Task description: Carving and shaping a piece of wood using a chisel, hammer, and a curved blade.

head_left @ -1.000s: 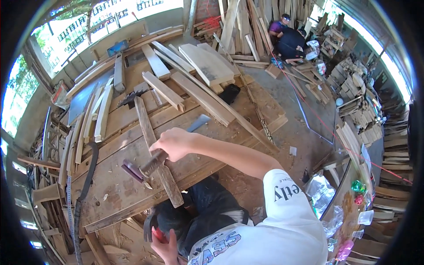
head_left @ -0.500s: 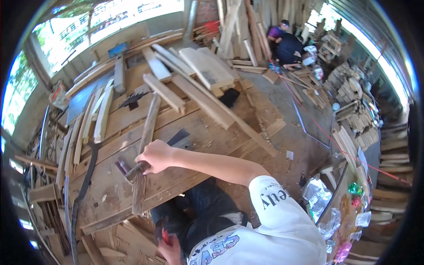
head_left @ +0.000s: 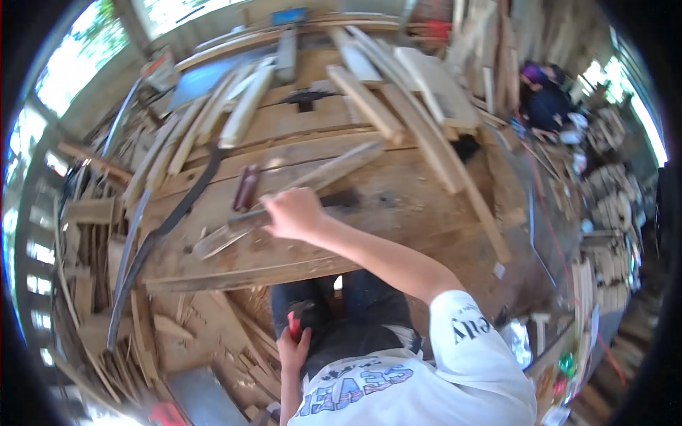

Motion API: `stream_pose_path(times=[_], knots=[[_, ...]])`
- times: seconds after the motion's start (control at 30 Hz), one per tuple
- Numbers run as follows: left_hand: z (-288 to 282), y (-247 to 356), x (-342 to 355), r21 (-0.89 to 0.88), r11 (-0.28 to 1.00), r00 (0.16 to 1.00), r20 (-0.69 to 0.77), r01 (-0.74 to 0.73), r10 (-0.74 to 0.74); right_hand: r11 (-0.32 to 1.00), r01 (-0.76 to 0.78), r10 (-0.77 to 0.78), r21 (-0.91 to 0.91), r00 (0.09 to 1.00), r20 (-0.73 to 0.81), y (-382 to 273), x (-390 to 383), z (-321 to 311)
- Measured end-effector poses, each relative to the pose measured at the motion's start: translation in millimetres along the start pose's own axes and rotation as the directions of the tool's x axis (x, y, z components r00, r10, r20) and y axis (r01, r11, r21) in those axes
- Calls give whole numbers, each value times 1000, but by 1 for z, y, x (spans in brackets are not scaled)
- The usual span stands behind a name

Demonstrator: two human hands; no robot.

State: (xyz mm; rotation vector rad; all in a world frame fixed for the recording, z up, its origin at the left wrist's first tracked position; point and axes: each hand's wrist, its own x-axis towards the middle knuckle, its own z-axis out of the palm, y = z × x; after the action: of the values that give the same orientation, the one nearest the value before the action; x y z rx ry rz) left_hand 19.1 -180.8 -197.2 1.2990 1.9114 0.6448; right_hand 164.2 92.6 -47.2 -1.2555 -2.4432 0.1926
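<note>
Right-hand fingers [head_left: 275,207] grip a dark, flat-bladed tool [head_left: 344,197] over a narrow wooden bar [head_left: 342,159].

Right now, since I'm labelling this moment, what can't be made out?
In the head view:
- Brown tool, gripped part: covered by the right hand.
- Red tool handle, lower part: covered by the left hand.
- Co-worker, hands: too small and blurred.

You have two bare hands [head_left: 295,213] and one red-handled tool [head_left: 294,326], at seven o'clock. You face one long, curved black strip [head_left: 168,227], nine o'clock, and one blue boxy object [head_left: 288,16], near twelve.
</note>
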Motion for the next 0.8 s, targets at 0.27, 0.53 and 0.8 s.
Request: stream_pose_path(times=[0.27,0.53,0.8], knots=[[-4,-6,-3,-36,999,999,-24,32,-33,1000,7,-6,25,998,-59,-1,46,21],[-6,-13,7,-88,995,999,2,53,-53,966,-211,215,152,977,-10,0,50,8],[-11,-10,4,-126,989,996,21,83,-81,471,-412,317,780,904,286,17,45,-78]])
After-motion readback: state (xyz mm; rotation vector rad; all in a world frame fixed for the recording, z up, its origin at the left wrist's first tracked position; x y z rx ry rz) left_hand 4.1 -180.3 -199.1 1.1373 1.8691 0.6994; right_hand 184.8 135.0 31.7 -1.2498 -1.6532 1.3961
